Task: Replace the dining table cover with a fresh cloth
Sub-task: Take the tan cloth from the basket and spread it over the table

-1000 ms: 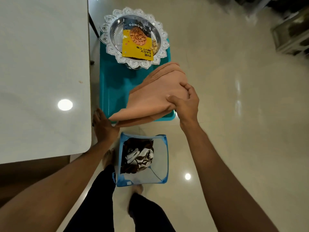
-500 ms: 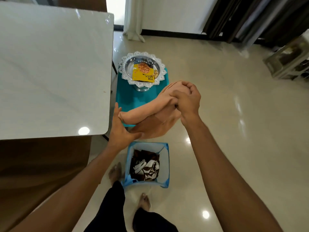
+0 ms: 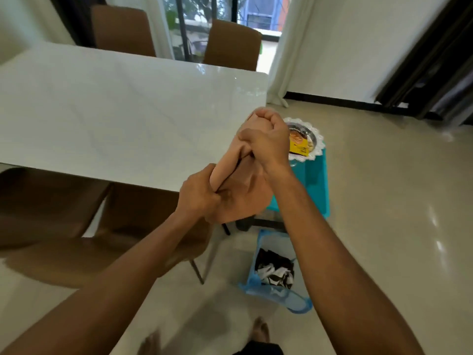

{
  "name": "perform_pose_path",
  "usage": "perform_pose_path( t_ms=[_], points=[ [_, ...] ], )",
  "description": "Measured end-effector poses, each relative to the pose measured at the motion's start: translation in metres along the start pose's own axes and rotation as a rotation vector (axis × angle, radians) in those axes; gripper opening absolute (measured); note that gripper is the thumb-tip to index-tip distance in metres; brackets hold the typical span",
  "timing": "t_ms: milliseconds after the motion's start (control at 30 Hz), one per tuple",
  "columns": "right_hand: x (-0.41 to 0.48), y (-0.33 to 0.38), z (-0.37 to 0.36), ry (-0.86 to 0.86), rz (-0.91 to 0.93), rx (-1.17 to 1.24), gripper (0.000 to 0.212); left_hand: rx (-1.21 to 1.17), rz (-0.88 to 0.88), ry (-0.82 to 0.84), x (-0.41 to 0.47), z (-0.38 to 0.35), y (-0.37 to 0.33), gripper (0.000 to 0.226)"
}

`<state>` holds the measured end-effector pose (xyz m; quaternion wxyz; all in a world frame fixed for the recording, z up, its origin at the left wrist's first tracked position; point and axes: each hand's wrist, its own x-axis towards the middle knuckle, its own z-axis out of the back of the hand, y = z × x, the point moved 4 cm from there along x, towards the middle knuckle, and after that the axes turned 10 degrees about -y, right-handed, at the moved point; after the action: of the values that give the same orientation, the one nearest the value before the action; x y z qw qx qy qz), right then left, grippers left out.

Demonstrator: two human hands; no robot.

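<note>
The folded peach cloth (image 3: 243, 201) is held in the air just off the near right corner of the dining table (image 3: 102, 111). Its lower end is gripped by the left hand (image 3: 198, 194), and its upper end is clenched in the right hand (image 3: 266, 139). If the cloth is shaken open here, the silver tray (image 3: 317, 135) just beyond that corner is judged liable to be struck.

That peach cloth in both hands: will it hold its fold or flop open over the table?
Probably floppy: the peach cloth creases and sags between the left hand and right hand. Likely light: it bunches easily in their grip. It may slide on the glossy table.
</note>
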<state>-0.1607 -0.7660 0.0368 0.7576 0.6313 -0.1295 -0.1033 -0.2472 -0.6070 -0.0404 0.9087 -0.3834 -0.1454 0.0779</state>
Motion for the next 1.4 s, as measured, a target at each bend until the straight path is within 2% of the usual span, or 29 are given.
perform_pose_path(
  t_ms=[133, 200, 333, 533, 633, 700, 833, 900, 967, 1000, 1067, 1133, 1167, 1233, 1333, 1400],
  points=[
    [-0.049, 0.033, -0.077, 0.145, -0.024, -0.030, 0.054, -0.062, -0.001, -0.011, -0.010, 0.080, 0.054, 0.048],
    [-0.070, 0.046, -0.111, 0.129, -0.021, -0.135, 0.056, -0.076, 0.014, -0.044, -0.010, 0.125, 0.085, 0.045],
    [-0.129, 0.064, -0.209, 0.142, -0.055, -0.191, 0.052, -0.035, 0.076, -0.117, -0.003, 0.241, 0.172, 0.029],
    [-0.164, 0.071, -0.288, 0.258, -0.101, -0.209, 0.050, 0.088, 0.030, -0.095, 0.036, 0.324, 0.232, 0.035],
    [-0.148, 0.101, -0.340, 0.327, 0.052, -0.212, 0.047, 0.194, -0.015, -0.165, 0.093, 0.359, 0.249, 0.036],
    [-0.130, 0.123, -0.368, 0.338, 0.168, -0.183, 0.045, 0.240, -0.087, -0.274, 0.135, 0.383, 0.249, 0.041],
    [-0.076, 0.168, -0.421, 0.313, 0.374, 0.034, 0.041, 0.188, -0.239, -0.499, 0.232, 0.426, 0.244, 0.042],
    [-0.063, 0.160, -0.438, 0.332, 0.414, 0.064, 0.040, 0.114, -0.192, -0.546, 0.258, 0.428, 0.260, 0.034],
    [-0.046, 0.125, -0.465, 0.328, 0.306, 0.030, 0.043, 0.066, -0.082, -0.508, 0.284, 0.416, 0.296, 0.028],
    [-0.042, 0.097, -0.478, 0.338, 0.204, -0.002, 0.044, 0.148, -0.085, -0.464, 0.291, 0.405, 0.317, 0.027],
    [-0.045, 0.033, -0.496, 0.403, -0.029, -0.091, 0.043, 0.398, -0.100, -0.307, 0.293, 0.376, 0.362, 0.032],
    [-0.055, -0.030, -0.508, 0.453, -0.235, -0.279, 0.045, 0.521, 0.073, -0.084, 0.286, 0.348, 0.411, 0.031],
    [-0.062, -0.056, -0.512, 0.477, -0.244, -0.431, 0.044, 0.538, 0.172, 0.017, 0.280, 0.336, 0.433, 0.029],
    [-0.076, -0.091, -0.522, 0.488, -0.099, -0.653, 0.042, 0.579, 0.253, 0.154, 0.269, 0.319, 0.469, 0.030],
    [-0.085, -0.097, -0.542, 0.350, 0.148, -0.638, 0.036, 0.707, 0.082, 0.213, 0.272, 0.310, 0.491, 0.028],
    [-0.083, -0.086, -0.563, 0.291, 0.368, -0.667, 0.032, 0.650, 0.030, 0.172, 0.280, 0.313, 0.499, 0.024]
  ],
)
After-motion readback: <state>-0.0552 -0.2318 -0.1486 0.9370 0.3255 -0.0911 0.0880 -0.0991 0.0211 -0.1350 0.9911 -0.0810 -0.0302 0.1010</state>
